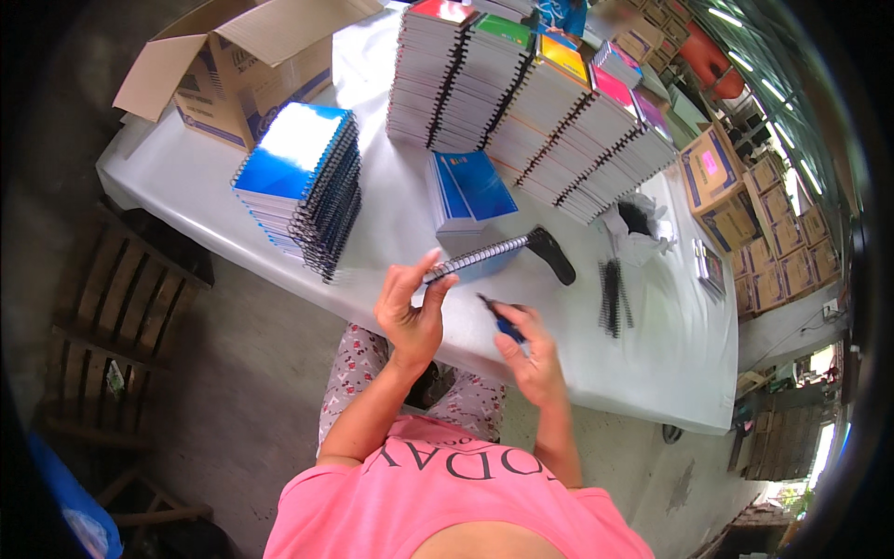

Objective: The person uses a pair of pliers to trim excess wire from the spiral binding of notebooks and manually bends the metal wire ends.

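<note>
My left hand (410,312) grips one end of a spiral notebook (477,261) between thumb and fingers, its bound spine turned up and a blue cover partly showing below. Closed round a small dark pair of pliers with blue on the handle (506,324), my right hand (535,361) is just right of the notebook, apart from it. The pliers are slightly blurred. A curved black object (557,259) lies at the notebook's far end; its kind is unclear. Beyond the notebook stands a small stack of blue-covered books (470,191).
Coil-bound blue notebooks (298,177) are piled at the left, by an open cardboard box (247,84). Tall notebook stacks (521,102) line the table's (400,182) far side. Loose black coils (611,298) and a plastic bag (643,224) lie right. A wooden chair (116,326) stands left.
</note>
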Available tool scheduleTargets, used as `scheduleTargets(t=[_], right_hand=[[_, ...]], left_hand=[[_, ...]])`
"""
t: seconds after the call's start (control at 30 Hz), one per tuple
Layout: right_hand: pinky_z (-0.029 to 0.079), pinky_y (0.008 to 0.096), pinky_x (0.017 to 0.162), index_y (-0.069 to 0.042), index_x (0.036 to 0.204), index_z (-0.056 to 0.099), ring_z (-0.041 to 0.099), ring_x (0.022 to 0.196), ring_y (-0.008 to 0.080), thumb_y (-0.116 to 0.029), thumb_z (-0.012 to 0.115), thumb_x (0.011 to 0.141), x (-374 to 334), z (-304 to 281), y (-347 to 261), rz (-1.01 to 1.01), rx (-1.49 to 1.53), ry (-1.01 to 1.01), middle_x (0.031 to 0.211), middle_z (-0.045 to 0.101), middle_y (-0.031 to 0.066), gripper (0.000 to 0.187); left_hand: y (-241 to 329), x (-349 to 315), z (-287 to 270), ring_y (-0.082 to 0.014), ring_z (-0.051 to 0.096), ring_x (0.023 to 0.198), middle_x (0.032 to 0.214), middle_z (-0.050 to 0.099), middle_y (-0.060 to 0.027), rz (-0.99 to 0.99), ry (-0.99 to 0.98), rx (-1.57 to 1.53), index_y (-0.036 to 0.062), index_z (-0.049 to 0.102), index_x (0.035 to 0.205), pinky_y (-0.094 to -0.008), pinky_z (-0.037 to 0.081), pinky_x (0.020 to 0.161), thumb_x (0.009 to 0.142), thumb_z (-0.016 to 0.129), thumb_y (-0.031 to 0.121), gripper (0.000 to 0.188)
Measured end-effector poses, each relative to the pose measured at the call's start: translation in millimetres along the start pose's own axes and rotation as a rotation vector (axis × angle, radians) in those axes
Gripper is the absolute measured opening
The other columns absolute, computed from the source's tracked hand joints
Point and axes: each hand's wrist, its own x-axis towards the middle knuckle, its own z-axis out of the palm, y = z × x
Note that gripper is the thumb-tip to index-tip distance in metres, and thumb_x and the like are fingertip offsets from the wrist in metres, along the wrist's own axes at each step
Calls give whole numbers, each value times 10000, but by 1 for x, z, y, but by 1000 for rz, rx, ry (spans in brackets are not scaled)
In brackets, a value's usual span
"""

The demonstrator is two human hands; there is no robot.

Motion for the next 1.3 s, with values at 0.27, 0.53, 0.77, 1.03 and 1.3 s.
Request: scheduleTargets(t=[0.27,0.53,0.77,1.03,1.3], right_hand=[[302,462,1028,-183,1241,568,503,1127,327,-340,652,836,-21,-37,97,189,-1019,229,1184,544,121,443],[497,311,814,-56,1272,484,578,1035,184,-139,715,822,76,21,-24,-323,791,194,1171,581,117,513],[480,219,665,-48,1172,591,561,745,76,-37,710,801,207,57,-113,-222,799,19,817,602,7,390],[453,303,770,-73,1103,655,550,898,169,-291,686,811,270,99,-91,-423,-123,5,988,608,77,365],[312,331,1035,-63,1305,482,429,1225,247,-420,455,967,259,143,-90,-241,396,-10,1271,508,150,492]], left_hand=[[15,10,-3,-51,469,785,982,505,-4,-378,136,-359,47,486,1262,-183,427,642,908,599,86,374],[46,35,-26,-109,482,860,1037,514,-56,9,122,-329,22,499,1178,-237,411,766,875,597,-1,319],[65,137,-86,-211,525,868,927,614,-79,259,211,424,54,633,1055,-308,416,817,768,698,33,295],[7,155,-120,-227,532,929,946,586,-78,106,177,683,139,678,1100,-393,414,818,838,667,245,283],[-9,155,-118,-255,508,1135,1273,476,-139,-111,55,204,69,471,1322,-358,413,922,957,488,379,480]])
